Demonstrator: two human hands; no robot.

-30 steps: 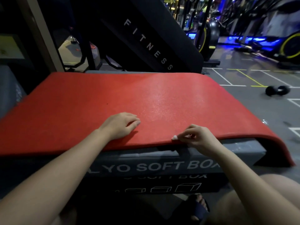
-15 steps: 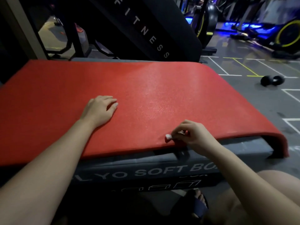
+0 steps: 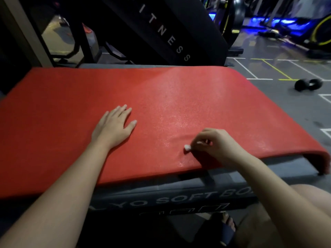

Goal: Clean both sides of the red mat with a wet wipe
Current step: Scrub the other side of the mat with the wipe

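from my seat i see the red mat (image 3: 161,108) filling the middle of the frame, spread flat over a dark soft box (image 3: 161,199) whose white lettering shows along the lower centre. the mat's right end droops over the box's edge at the right of the frame.

the left hand (image 3: 114,127) lies palm down on the mat, left of centre, fingers straight and slightly spread, holding nothing. the right hand (image 3: 216,145) sits lower right of centre, near the mat's front edge, fingers curled in a pinch around a small white wad of wet wipe (image 3: 187,148). the wad pokes out at the left of the fingers and touches the mat surface. the mat shines faintly in a band running from the wipe up toward the top edge.

a black slanted panel (image 3: 161,33) marked "fitness" stands behind the mat at the upper centre. a dumbbell (image 3: 308,85) lies on the grey floor at the right. a foot in a dark sandal (image 3: 225,228) shows at the bottom right.
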